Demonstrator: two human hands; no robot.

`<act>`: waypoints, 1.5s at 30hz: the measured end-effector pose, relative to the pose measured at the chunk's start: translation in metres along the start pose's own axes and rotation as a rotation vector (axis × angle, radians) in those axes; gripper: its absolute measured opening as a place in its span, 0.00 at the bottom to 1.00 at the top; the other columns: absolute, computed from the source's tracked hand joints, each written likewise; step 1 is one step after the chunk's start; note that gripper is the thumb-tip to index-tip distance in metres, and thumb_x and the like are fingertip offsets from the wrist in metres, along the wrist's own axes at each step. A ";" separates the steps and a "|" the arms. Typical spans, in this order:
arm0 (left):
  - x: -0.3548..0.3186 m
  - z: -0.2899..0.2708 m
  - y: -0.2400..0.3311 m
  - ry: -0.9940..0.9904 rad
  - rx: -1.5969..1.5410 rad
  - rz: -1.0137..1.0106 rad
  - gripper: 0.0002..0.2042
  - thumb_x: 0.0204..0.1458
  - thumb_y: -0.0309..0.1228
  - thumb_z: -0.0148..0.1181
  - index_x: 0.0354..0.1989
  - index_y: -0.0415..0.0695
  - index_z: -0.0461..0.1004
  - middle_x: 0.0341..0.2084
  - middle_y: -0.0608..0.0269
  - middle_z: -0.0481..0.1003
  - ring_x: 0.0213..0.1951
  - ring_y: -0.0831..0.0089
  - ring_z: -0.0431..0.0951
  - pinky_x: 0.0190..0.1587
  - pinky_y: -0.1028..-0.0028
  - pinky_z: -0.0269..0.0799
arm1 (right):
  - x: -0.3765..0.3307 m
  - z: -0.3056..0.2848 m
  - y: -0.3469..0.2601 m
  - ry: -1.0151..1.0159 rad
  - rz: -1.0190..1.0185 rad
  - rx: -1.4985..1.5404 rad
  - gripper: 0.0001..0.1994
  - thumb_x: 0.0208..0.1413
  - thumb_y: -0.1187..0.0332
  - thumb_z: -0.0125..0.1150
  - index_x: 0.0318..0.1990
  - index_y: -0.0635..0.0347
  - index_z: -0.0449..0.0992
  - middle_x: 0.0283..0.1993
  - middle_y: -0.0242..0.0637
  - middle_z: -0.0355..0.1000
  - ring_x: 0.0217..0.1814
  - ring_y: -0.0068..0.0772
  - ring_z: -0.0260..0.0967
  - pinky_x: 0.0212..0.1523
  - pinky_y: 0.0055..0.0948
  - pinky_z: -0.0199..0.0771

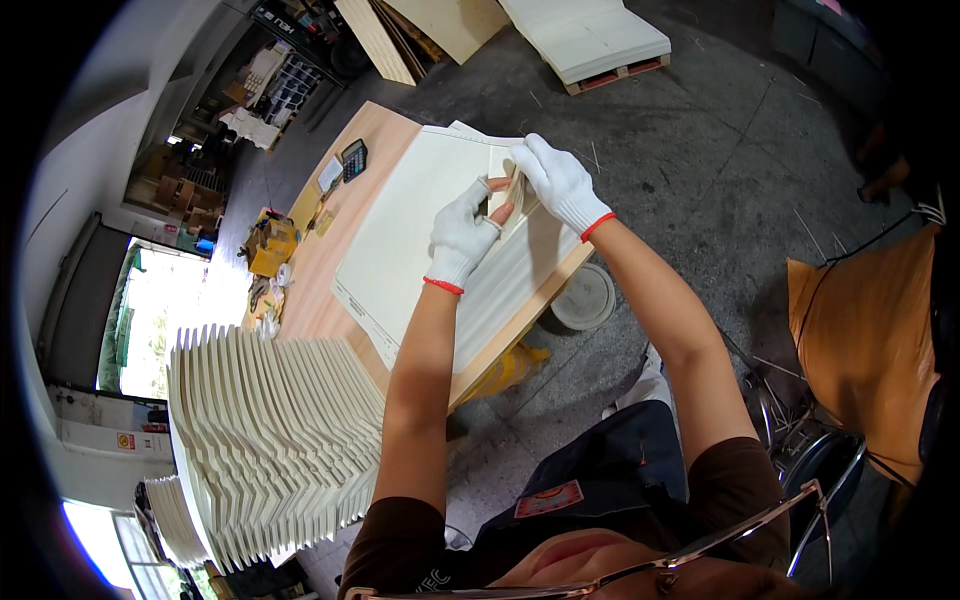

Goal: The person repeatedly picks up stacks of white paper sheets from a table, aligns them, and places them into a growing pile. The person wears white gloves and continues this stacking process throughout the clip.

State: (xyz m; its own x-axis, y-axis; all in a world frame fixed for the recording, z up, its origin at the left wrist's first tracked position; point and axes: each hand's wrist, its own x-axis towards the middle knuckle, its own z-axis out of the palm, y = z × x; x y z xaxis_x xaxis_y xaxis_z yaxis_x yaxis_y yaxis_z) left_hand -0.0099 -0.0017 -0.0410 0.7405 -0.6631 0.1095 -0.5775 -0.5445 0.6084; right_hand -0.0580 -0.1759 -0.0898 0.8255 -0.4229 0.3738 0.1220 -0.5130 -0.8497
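Both of my hands wear white knit gloves with red cuffs. My left hand point(462, 235) and my right hand point(560, 182) meet over a stack of large white sheets point(400, 240) lying on a wooden table point(330, 300). Between their fingers they pinch a small tan piece point(516, 192), held upright above the far right part of the sheets. What the piece is cannot be made out.
A fanned stack of white boards point(270, 440) stands at the left. A calculator point(353, 160) and small yellow items point(272, 245) lie on the table's far end. A round white bucket point(585, 296) sits on the concrete floor; a pallet of white boards point(590, 40) lies farther off. An orange-covered chair point(860, 340) is at right.
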 end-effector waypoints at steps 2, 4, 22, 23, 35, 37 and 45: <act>0.001 0.005 -0.015 0.112 -0.032 0.120 0.17 0.53 0.34 0.62 0.53 0.54 0.77 0.33 0.61 0.78 0.34 0.71 0.77 0.40 0.71 0.72 | -0.001 0.001 -0.004 -0.015 -0.005 0.016 0.19 0.66 0.48 0.40 0.42 0.56 0.66 0.33 0.54 0.72 0.38 0.61 0.71 0.37 0.51 0.67; 0.001 0.007 -0.018 0.179 -0.014 0.162 0.17 0.54 0.34 0.61 0.53 0.57 0.76 0.34 0.59 0.80 0.34 0.67 0.80 0.40 0.69 0.73 | 0.000 0.003 0.000 0.011 -0.079 -0.013 0.19 0.66 0.48 0.40 0.42 0.56 0.66 0.33 0.54 0.72 0.38 0.61 0.71 0.37 0.51 0.67; -0.001 0.004 0.004 0.071 0.069 0.087 0.18 0.51 0.34 0.64 0.52 0.55 0.77 0.34 0.59 0.79 0.35 0.72 0.77 0.43 0.73 0.73 | 0.000 0.005 0.011 0.051 -0.100 -0.008 0.19 0.65 0.47 0.40 0.44 0.53 0.68 0.36 0.51 0.75 0.39 0.59 0.72 0.37 0.51 0.69; 0.000 0.006 -0.007 0.105 0.050 0.130 0.17 0.52 0.34 0.62 0.53 0.57 0.77 0.34 0.59 0.79 0.34 0.70 0.78 0.42 0.73 0.73 | -0.004 0.001 0.001 0.035 -0.079 0.013 0.19 0.64 0.47 0.41 0.43 0.53 0.68 0.36 0.50 0.75 0.38 0.58 0.73 0.37 0.50 0.69; -0.003 0.004 -0.003 0.061 0.010 0.107 0.14 0.58 0.30 0.48 0.49 0.50 0.78 0.38 0.56 0.79 0.40 0.68 0.78 0.47 0.73 0.70 | -0.007 -0.049 0.011 -0.138 -0.431 -0.711 0.13 0.59 0.51 0.52 0.38 0.48 0.75 0.30 0.38 0.74 0.35 0.45 0.75 0.35 0.43 0.75; -0.002 0.004 -0.003 0.070 0.018 0.123 0.13 0.58 0.30 0.49 0.48 0.51 0.78 0.36 0.58 0.79 0.38 0.68 0.78 0.45 0.72 0.71 | 0.003 -0.044 0.009 -0.137 -0.444 -0.648 0.14 0.61 0.51 0.50 0.39 0.48 0.75 0.32 0.38 0.74 0.38 0.44 0.75 0.37 0.43 0.75; 0.000 0.006 -0.006 0.075 0.072 0.139 0.13 0.56 0.30 0.52 0.48 0.48 0.78 0.31 0.60 0.78 0.32 0.73 0.76 0.40 0.74 0.71 | -0.003 -0.015 -0.004 -0.059 0.115 0.019 0.24 0.62 0.43 0.44 0.41 0.55 0.73 0.37 0.47 0.75 0.43 0.52 0.72 0.44 0.41 0.68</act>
State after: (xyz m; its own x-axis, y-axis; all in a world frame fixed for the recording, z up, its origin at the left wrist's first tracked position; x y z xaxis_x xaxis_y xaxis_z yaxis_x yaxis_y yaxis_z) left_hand -0.0084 -0.0022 -0.0491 0.6736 -0.6960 0.2488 -0.6973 -0.4869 0.5260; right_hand -0.0692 -0.1839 -0.0818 0.8655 -0.4331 0.2517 0.0347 -0.4494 -0.8927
